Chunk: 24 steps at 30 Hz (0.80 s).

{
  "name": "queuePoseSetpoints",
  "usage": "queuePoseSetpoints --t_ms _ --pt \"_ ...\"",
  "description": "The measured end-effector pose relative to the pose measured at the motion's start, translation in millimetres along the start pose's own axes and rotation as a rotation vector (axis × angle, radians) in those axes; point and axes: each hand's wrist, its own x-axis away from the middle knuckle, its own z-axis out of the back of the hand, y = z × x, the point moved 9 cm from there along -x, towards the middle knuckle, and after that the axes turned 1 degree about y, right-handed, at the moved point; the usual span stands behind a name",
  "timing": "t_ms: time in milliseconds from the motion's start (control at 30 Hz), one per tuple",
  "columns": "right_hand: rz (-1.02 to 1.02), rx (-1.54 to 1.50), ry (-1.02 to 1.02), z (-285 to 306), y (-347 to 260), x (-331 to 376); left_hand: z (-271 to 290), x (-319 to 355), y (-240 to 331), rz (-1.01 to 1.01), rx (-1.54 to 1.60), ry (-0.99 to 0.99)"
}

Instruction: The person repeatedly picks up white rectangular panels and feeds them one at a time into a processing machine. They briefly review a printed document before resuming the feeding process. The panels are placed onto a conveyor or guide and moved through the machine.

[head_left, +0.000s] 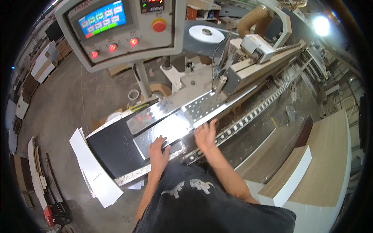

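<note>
1. A person in a dark shirt (217, 207) leans in from the lower edge of the frame, both bare forearms reaching toward the center.
2. The left hand (157, 151) rests at the near edge of a glossy pale panel (167, 130), its fingers slightly bent and thumb held apart; whether it presses down cannot be told.
3. The right hand (206, 136) lies palm down with fingers spread and thumb out, just beside the panel's right-hand end; whether it touches the panel cannot be told.
4. The panel lies flat at the center of the frame, on a machine bed whose black surface (112, 149) extends to the lower left.
5. Long white boards (95, 176) sit at the bed's left end, while a roller track (248, 117) runs from the center toward the upper right.
6. Wood-grain boards (326, 163) fill the lower right.
7. Past the panel, a metal plate (204, 107) dotted with pale spots covers part of the bed.
8. A gray control box (149, 52) with a lit screen (101, 21) and a red button (159, 25) dominates the upper left.
9. Beyond, a white roll (206, 34) lies flat near a brown hose (254, 21) at the top, as a bright lamp (321, 25) glows upper right.
</note>
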Motion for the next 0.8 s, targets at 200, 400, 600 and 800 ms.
queuePoseSetpoints --t_ms 200,400,600,800 --pt "0.091 0.050 0.022 41 -70 -18 17 15 14 0.051 0.314 -0.049" --pt "0.152 0.202 0.107 78 -90 94 -10 20 48 -0.216 0.370 -0.322" --pt "0.291 0.388 0.597 208 -72 277 -53 55 110 -0.275 0.449 -0.491" --pt "0.676 0.111 1.072 337 -91 429 -135 147 206 -0.332 0.618 -0.702"
